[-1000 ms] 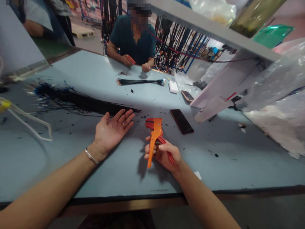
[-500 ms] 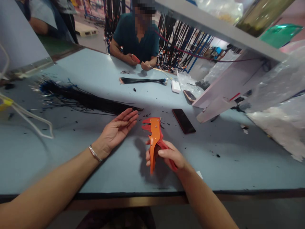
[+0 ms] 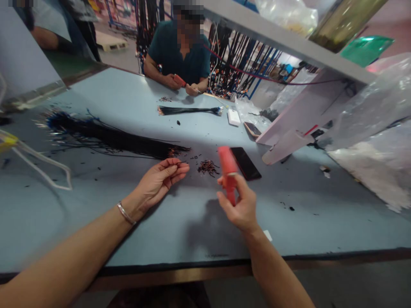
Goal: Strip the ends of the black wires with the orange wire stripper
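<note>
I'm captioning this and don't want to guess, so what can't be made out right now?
Head view:
Red handheld tool in right hand: detail lost to motion blur.
Left hand: anything between its fingertips, too small, partly hidden by fingers.
Dark marking on grey-blue table: too small to read.
Yellow band: cut off by left edge.

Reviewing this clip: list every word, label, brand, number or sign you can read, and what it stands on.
No text is readable.
Faint dark marks near the front edge of the pale blue tabletop: possibly lettering, too small to read.
Red hand tool in the right hand: too blurred to show any.
</note>
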Available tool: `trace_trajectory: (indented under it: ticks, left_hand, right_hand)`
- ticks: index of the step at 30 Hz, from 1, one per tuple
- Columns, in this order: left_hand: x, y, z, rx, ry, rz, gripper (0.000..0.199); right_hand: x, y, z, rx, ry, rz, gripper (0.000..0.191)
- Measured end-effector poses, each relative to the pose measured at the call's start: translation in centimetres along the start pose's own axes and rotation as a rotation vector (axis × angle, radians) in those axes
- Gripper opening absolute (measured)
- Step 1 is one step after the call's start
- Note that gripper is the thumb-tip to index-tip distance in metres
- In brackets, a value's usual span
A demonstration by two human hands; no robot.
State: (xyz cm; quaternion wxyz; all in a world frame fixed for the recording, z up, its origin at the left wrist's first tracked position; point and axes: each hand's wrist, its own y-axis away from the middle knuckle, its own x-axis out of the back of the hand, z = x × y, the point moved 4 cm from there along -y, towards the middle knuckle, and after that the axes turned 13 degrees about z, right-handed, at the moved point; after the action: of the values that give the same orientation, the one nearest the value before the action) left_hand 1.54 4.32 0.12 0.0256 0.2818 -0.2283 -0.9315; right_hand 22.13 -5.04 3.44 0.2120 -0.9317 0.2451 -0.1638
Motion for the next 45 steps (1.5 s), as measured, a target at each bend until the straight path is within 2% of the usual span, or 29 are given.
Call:
trace_trajectory:
  ticks: [2,4,5,6,8,12,15,16,18,21,25,30,37,45]
  left_hand:
    - [0.1,-0.1,0.0,-0.008,-0.032,-0.009,0.013]
    - [0.3,-0.2,0.1,-0.035,-0.055,-0.022,0.009]
    - [0.4,-0.3,0.1,-0.053,-0.060,-0.031,0.008]
    - [0.5,-0.3,0.1,-0.070,-0.061,-0.045,0.007]
    - [0.5,-0.5,0.1,-0.098,-0.062,-0.077,0.009]
    - [0.5,-0.5,0.2,-0.138,-0.093,-0.087,0.019]
    - [0.3,-0.3,0.4,-0.163,-0.124,-0.066,0.023]
    - [0.2,-0.2,0.5,-0.174,-0.138,-0.065,0.023]
    - [0.1,0.0,0.5,-0.193,-0.155,-0.072,0.023]
    - [0.0,0.2,0.4,-0.196,-0.164,-0.103,0.023]
    - [-0.1,0.2,0.2,-0.225,-0.220,-0.133,0.025]
    - [0.3,0.2,0.1,-0.313,-0.437,-0.126,0.023]
    - [-0.1,1.2,1.2,-0.583,-0.689,-0.010,0.022]
    - [-0.3,1.5,1.5,-0.657,-0.685,-0.002,0.019]
  right_hand:
    - [1.4,-0.7,-0.4,0.052,-0.160,0.218,0.037]
    - [2.8,-1.3,-0.8,0.155,-0.280,0.499,0.038]
    - [3.3,-1.5,-0.9,0.191,-0.301,0.595,0.039]
    - [3.4,-1.6,-0.9,0.201,-0.293,0.624,0.039]
    - [2.8,-1.8,-0.7,0.153,-0.212,0.499,0.035]
    - [-0.3,-0.8,0.2,-0.063,-0.102,-0.116,0.032]
    - [-2.2,1.2,0.8,-0.376,-0.313,-0.532,0.036]
    - [-2.7,1.9,0.9,-0.503,-0.429,-0.628,0.037]
    - [-3.4,2.9,1.1,-0.725,-0.649,-0.738,0.041]
    - [-4.0,3.6,1.4,-0.887,-0.809,-0.743,0.043]
    - [-4.3,3.8,1.7,-0.947,-0.851,-0.713,0.043]
    - [-4.3,3.4,1.3,-0.873,-0.849,-0.712,0.040]
    - [-4.1,3.3,1.2,-0.812,-0.846,-0.720,0.039]
    - [-3.9,3.1,1.6,-0.820,-0.817,-0.705,0.043]
